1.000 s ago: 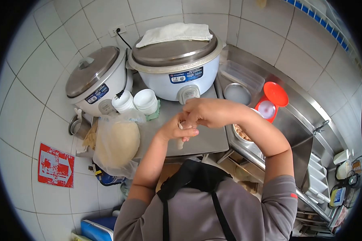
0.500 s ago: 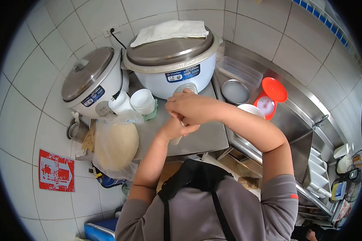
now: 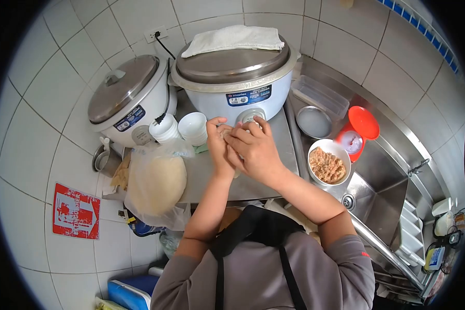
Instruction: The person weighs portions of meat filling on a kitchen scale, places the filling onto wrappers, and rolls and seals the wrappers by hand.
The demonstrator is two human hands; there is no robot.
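My left hand (image 3: 222, 152) and my right hand (image 3: 255, 149) are together over the steel counter, in front of the large rice cooker. Between them is a pale, soft-looking piece (image 3: 236, 174), mostly hidden by my fingers; a bit of it shows below the palms. The fingers of both hands are curled around it. Left of my hands, a clear plastic bag (image 3: 157, 181) holds a large, pale, rounded mass. Beyond that stand stacks of small white cups (image 3: 192, 127). To the right, a white bowl (image 3: 315, 146) contains an orange-brown minced mixture (image 3: 326, 166).
Two rice cookers (image 3: 126, 88) (image 3: 237, 77) stand against the tiled wall, a folded white cloth (image 3: 235, 40) on the larger lid. At right are a round metal pan (image 3: 314, 122), a clear plastic tray (image 3: 321, 96), an open red container (image 3: 364, 123) and a steel sink (image 3: 380, 183).
My right forearm has swung lower, bringing the bowl of minced mixture into view. My hands have turned more upright, with the fingers lifted, and less of the pale piece hangs below. The view has shifted slightly.
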